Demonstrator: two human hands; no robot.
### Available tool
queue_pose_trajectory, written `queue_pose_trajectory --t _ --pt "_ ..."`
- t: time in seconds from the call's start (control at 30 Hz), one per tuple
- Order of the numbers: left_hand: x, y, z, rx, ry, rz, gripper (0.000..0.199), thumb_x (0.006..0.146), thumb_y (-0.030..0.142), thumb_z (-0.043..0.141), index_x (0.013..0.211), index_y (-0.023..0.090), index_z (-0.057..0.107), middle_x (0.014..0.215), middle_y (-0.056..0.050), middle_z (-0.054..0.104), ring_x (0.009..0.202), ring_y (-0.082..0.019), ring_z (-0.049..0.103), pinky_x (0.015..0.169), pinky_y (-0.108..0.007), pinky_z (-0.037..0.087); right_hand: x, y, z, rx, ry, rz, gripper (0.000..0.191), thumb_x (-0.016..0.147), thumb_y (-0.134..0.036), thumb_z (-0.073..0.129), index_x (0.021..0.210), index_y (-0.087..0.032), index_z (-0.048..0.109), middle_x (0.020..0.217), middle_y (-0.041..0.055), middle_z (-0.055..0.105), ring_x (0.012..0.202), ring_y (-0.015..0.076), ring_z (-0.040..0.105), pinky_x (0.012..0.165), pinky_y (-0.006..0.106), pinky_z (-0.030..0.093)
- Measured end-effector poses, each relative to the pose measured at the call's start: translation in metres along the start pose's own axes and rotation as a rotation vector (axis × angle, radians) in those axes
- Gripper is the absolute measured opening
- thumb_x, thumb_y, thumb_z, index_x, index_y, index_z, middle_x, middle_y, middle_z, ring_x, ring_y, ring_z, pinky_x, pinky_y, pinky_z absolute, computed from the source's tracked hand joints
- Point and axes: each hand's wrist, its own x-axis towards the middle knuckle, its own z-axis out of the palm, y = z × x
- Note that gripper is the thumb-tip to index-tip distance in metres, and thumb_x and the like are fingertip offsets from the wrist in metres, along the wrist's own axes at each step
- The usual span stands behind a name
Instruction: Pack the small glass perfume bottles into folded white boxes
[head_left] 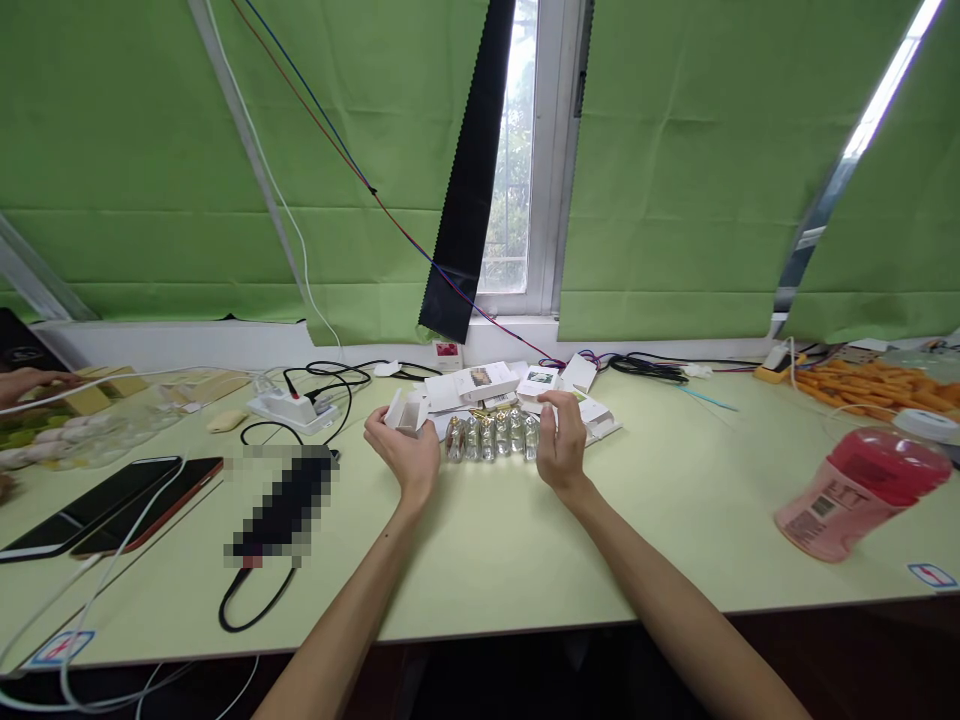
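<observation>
Squarely between the two hands, on the pale table (495, 560), lay a side-by-side row of shiny foil packets (487, 437). The row ran left to right across the person's front, while each packet's long axis pointed away from the body, toward the window. The left hand (409, 462) was closed around a small white box (409, 412), its flaps open at the top, held just beyond the row's left end. The right hand (564, 445) was at the opposite end, fingers curled, just beside the last packet and the nearer hand to it; whether it touched or pinched anything could not be told. Behind the packets, white cartons (486, 381) lay in a loose pile.
</observation>
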Motion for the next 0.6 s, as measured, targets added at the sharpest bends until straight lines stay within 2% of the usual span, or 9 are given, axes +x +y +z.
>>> queue_pose_trajectory --t 0.2,0.3,0.43,0.53,0.6 --pt "-0.002 0.002 0.000 0.010 -0.061 -0.007 0.061 0.066 0.009 0.069 0.119 0.019 0.039 0.125 -0.012 0.043 0.125 -0.029 0.040 0.110 -0.045 0.037 -0.001 0.005 0.001 -0.033 -0.043 0.046 0.020 0.102 -0.019 0.037 0.102 -0.020 0.056 0.096 0.0085 0.062 0.094 0.0224 0.058 0.082 0.039 0.048" --pt "-0.005 0.006 -0.001 0.055 -0.047 0.052 0.064 0.068 0.014 0.071 0.123 0.019 0.039 0.129 -0.013 0.043 0.131 -0.031 0.037 0.113 -0.049 0.034 -0.001 0.013 0.001 -0.060 -0.045 0.076 0.019 0.102 -0.021 0.037 0.101 -0.020 0.056 0.096 0.0083 0.061 0.094 0.0224 0.058 0.082 0.039 0.048" --pt "-0.012 0.013 -0.003 0.100 0.011 0.324 0.066 0.071 0.020 0.073 0.127 0.018 0.039 0.133 -0.017 0.041 0.135 -0.032 0.036 0.116 -0.052 0.031 0.000 0.034 -0.004 -0.136 -0.057 0.107 0.021 0.102 -0.025 0.038 0.098 -0.019 0.058 0.093 0.0083 0.061 0.092 0.0228 0.056 0.084 0.039 0.047" --pt "-0.021 0.016 -0.004 0.068 0.034 0.535 0.060 0.072 0.021 0.072 0.123 0.018 0.041 0.131 -0.018 0.042 0.134 -0.031 0.040 0.117 -0.056 0.029 -0.001 0.052 -0.009 -0.201 -0.128 0.167 0.028 0.103 -0.031 0.038 0.095 -0.019 0.062 0.092 0.0081 0.061 0.093 0.0236 0.055 0.087 0.041 0.046" --pt "-0.028 0.016 -0.003 0.021 0.010 0.622 0.052 0.073 0.021 0.071 0.117 0.019 0.044 0.124 -0.016 0.047 0.128 -0.031 0.047 0.114 -0.057 0.033 -0.003 0.064 -0.012 -0.231 -0.207 0.226 0.036 0.104 -0.035 0.035 0.095 -0.019 0.066 0.098 0.0092 0.063 0.098 0.0243 0.054 0.092 0.044 0.044"
